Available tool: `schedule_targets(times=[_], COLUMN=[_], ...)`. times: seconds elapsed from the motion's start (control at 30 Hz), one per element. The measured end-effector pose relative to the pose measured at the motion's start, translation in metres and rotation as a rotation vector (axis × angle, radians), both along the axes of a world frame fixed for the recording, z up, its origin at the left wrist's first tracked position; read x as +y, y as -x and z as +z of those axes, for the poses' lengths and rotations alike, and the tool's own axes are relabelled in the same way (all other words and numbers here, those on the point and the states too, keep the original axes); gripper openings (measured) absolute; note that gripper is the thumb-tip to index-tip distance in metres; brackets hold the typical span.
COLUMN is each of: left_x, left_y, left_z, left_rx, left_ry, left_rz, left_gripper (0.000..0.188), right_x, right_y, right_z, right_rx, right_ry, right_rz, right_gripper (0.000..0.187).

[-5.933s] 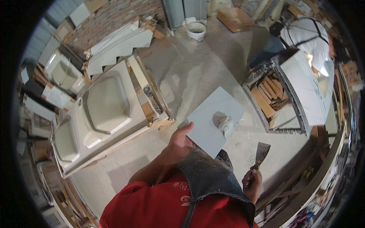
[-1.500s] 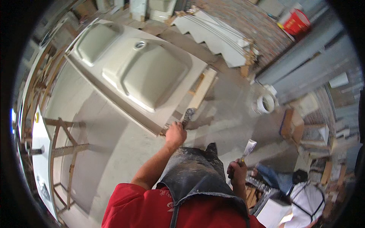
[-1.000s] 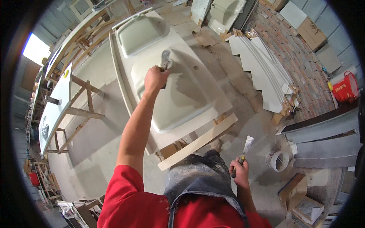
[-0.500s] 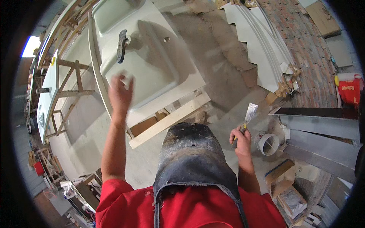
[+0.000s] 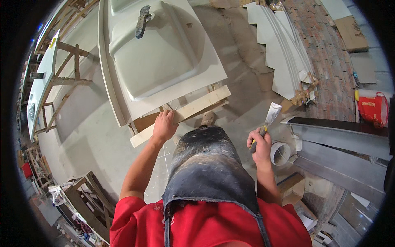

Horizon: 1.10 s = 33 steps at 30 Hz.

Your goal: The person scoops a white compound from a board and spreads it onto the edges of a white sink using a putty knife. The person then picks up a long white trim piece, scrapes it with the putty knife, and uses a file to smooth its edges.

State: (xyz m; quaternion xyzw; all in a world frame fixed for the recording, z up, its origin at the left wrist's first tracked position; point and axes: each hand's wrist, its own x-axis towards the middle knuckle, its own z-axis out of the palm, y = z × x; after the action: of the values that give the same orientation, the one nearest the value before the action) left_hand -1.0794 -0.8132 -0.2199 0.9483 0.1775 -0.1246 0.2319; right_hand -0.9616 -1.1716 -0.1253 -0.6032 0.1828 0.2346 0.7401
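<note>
My left hand [image 5: 164,125] lies across a light wooden plank [image 5: 201,101] at the near end of a pale countertop [image 5: 212,70]. Its fingers curl over the plank's far edge. A wide cream sink basin [image 5: 152,70] is part of the countertop, with a dark, stained, narrow piece [image 5: 142,22] lying near its drain hole. In my right hand [image 5: 261,146] is a putty knife [image 5: 272,113], gripped by its dark and yellow handle, with the broad, smeared blade pointing up and away. The palm side of my left hand is hidden.
A white bucket [image 5: 280,154] stands beside my right hand. Farther right are grey metal beams [image 5: 341,133] and a red bag [image 5: 373,110]. White panels [image 5: 279,53] lean by a brick strip [image 5: 329,61]. Wooden stands [image 5: 68,80] hold another slab at left. My dark apron [image 5: 207,164] is below.
My left hand has come down from above the basin onto the wooden plank. My right hand keeps hold of the putty knife. The view has shifted, with the countertop higher in it.
</note>
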Motion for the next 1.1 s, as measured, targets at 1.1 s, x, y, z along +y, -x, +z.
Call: schedule_targets(times=[1.1], left_x=[0.083], left_y=[0.159], left_z=[0.223], left_rx=[-1.478], left_ry=[1.403], left_rz=[0.728], left_gripper=[0.057], right_x=[0.272], right_y=[0.001], right_z=[0.145], right_rx=[-0.271], right_ry=[-0.444], right_rz=[1.143], right_gripper=[0.011])
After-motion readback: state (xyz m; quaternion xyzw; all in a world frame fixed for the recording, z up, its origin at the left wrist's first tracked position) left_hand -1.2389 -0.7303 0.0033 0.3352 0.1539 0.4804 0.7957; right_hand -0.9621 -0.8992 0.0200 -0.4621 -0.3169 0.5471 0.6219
